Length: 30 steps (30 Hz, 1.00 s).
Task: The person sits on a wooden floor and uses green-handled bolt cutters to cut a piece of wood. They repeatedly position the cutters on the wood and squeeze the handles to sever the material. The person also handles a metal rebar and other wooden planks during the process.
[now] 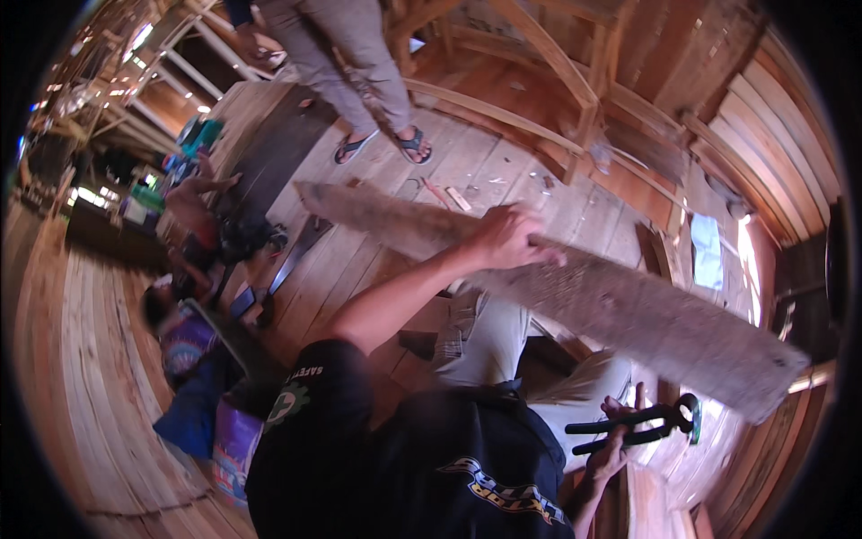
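- Two hands, two loads, and that is where I see the trouble: my left hand (505, 237) is wrapped over the upper edge of the long, weathered grey wooden plank (575, 296), and my right hand (612, 442) is closed round the handles of the black iron pincers (642, 422).
- The plank runs on a slant from the upper left, over the pale timber floorboards (395, 198), down past my knees to the lower right. It is held by one hand near its middle; I cannot tell whether either end rests on anything. I judge it could pivot and drop at the far end.
- The plank's surface looks rough, so splinters in the left palm are likely if it slides.
- The pincers sit near my thigh, with the jaws pointing outward; a jolt from the plank might knock them into my leg.
- A person in grey trousers and sandals (377, 144) stands just beyond the plank's upper end, and another person in a dark top (193, 337) sits low to my left. Swinging the plank could strike either.
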{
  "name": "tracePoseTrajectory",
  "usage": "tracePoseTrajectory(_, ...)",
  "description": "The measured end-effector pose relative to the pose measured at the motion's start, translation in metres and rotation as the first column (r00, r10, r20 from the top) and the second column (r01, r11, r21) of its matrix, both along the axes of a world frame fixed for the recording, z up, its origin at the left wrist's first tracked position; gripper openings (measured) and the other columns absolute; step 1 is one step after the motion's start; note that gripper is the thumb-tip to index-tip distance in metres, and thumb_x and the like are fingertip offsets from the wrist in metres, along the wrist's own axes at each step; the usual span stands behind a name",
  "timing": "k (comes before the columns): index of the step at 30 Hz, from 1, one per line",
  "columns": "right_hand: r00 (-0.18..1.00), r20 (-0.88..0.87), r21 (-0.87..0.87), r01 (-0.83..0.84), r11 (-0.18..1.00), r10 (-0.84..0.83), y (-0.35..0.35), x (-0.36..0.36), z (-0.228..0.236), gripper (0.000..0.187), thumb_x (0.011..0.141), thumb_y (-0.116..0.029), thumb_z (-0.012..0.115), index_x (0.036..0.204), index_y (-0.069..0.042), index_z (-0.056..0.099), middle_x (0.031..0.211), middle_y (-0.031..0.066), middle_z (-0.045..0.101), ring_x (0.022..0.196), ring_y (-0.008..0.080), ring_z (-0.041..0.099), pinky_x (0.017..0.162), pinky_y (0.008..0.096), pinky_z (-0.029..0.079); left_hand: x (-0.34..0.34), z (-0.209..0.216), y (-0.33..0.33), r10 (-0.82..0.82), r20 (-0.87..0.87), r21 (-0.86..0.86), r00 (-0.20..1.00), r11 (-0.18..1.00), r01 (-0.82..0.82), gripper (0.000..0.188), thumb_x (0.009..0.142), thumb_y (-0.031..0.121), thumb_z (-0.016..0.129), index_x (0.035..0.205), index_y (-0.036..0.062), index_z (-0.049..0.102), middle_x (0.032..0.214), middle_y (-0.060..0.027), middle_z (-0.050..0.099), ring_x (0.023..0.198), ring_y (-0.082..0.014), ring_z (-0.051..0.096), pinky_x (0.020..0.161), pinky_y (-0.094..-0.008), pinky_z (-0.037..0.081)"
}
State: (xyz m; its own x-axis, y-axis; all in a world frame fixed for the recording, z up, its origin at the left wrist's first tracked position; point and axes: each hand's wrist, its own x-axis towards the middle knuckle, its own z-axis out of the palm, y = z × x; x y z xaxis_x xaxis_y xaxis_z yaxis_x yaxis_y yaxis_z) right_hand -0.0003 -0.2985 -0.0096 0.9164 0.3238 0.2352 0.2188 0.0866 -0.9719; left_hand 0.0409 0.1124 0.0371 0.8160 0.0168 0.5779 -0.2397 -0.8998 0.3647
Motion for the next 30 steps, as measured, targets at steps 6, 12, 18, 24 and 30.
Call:
tracePoseTrajectory(6,0.991,-0.135,-0.006,0.023,1.0,-0.024,0.004,0.022,0.014,0.044,0.099,-0.037,0.055,0.118,0.003,0.054,0.097,0.0168,0.068,0.077,0.0232,0.067,0.073,0.0358,0.052,0.009,0.153,0.043,0.214,0.504,0.035,0.837,0.963,-0.267,0.064,0.08,0.064,0.068,0.05,0.0107,0.049,0.051,-0.0002,0.042,0.047,-0.0138,0.043,0.045,-0.0331,0.035)
tracePoseTrajectory(12,0.95,-0.304,0.019,0.087,0.996,-0.077,0.011,0.001,-0.01,0.032,0.101,-0.025,0.052,0.115,0.004,0.053,0.072,0.0067,0.058,0.061,0.0155,0.058,0.059,0.0296,0.05,-0.054,0.299,0.118,0.519,0.633,-0.247,0.575,0.839,-0.485,0.052,0.093,0.051,0.063,0.083,0.0011,0.07,0.072,-0.0045,0.063,0.069,-0.0113,0.055,0.067,-0.0306,0.046)
tracePoseTrajectory(18,0.934,-0.347,-0.078,0.056,0.995,-0.079,0.017,0.003,-0.022,0.029,0.102,-0.023,0.052,0.113,0.004,0.054,0.067,0.003,0.053,0.057,0.0109,0.053,0.054,0.0262,0.048,-0.171,0.386,0.194,0.734,0.574,-0.288,0.363,0.596,-0.75,0.051,0.093,0.052,0.062,0.083,0.003,0.069,0.071,-0.0044,0.062,0.068,-0.0126,0.055,0.066,-0.0318,0.047)
tracePoseTrajectory(24,0.936,-0.352,-0.237,-0.098,0.967,0.008,0.045,0.03,-0.008,0.026,0.093,-0.013,0.064,0.113,0.002,0.055,0.08,0.0059,0.059,0.068,0.0129,0.058,0.063,0.0286,0.049,-0.265,0.445,0.214,0.806,0.541,-0.264,0.24,0.434,-0.862,0.05,0.093,0.054,0.061,0.083,0.0048,0.068,0.071,-0.0043,0.062,0.067,-0.0139,0.056,0.065,-0.0329,0.047)
tracePoseTrajectory(30,0.988,-0.033,-0.282,-0.153,0.947,0.15,0.099,0.049,-0.027,0.017,0.089,-0.007,0.066,0.102,-0.001,0.057,0.077,0.001,0.057,0.064,0.0092,0.055,0.059,0.0253,0.046,-0.307,0.487,0.205,0.808,0.552,-0.237,0.204,0.387,-0.891,0.05,0.093,0.055,0.06,0.083,0.0066,0.067,0.07,-0.0043,0.061,0.066,-0.0152,0.056,0.064,-0.0341,0.048)
